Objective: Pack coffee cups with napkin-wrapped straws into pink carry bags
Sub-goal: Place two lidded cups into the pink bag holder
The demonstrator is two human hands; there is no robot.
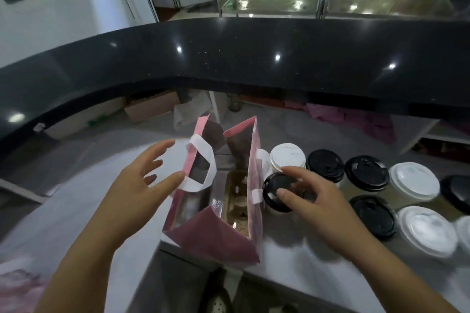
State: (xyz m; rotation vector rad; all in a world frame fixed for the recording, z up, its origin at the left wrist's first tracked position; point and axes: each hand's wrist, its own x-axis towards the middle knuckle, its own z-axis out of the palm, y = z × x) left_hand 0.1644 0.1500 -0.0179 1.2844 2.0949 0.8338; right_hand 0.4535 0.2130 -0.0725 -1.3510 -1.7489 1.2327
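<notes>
A pink carry bag (216,236) stands open on the counter edge, its white handles folded outward. A cardboard cup holder (236,201) lies inside it. My left hand (142,180) hovers at the bag's left side with fingers spread, the thumb touching the left white handle (203,168). My right hand (312,198) curls its fingers and thumb over a black-lidded cup (276,189) just right of the bag. I see no napkin-wrapped straws.
Several more cups with black lids (366,173) and white lids (413,181) stand in rows at the right. A raised black counter (229,58) curves across the back. Pink bags (356,117) and a cardboard box (150,107) lie under it.
</notes>
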